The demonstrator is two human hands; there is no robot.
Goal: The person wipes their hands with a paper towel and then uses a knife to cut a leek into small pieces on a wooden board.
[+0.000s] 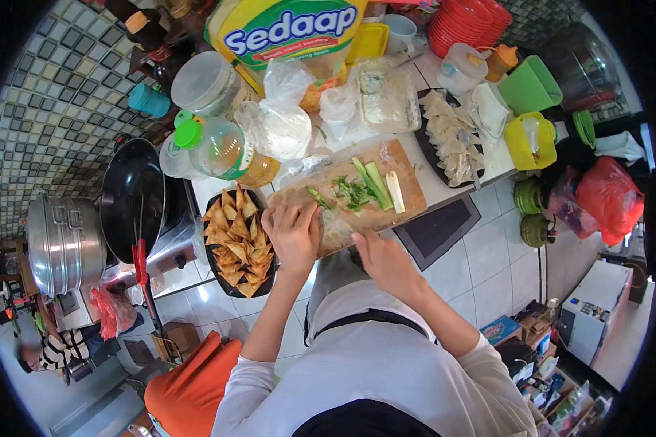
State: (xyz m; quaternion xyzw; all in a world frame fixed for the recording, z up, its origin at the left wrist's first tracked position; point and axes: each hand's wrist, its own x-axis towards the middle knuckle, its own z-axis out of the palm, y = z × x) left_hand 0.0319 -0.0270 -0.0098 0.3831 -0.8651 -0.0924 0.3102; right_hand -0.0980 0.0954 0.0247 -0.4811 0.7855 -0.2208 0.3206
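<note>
The cutting board (408,171) is slanted lengthwise, up rightward. The left hand (294,229) is curled over its left end; any grip by the right hand (386,261) cannot be told. Green stalks (379,182) on it are pointed away, tipped left.

Branded "Sedaap" in big, rounded, blue-edged letters across the front of a large yellow-and-green bag (288,33) at the back of the worktop (504,162).
Printed in much smaller type on the red band (301,50) beneath that name, and again just under the band, but too fine to read with certainty. Too small to make out on the bottle (223,149)'s green label (238,166).
</note>
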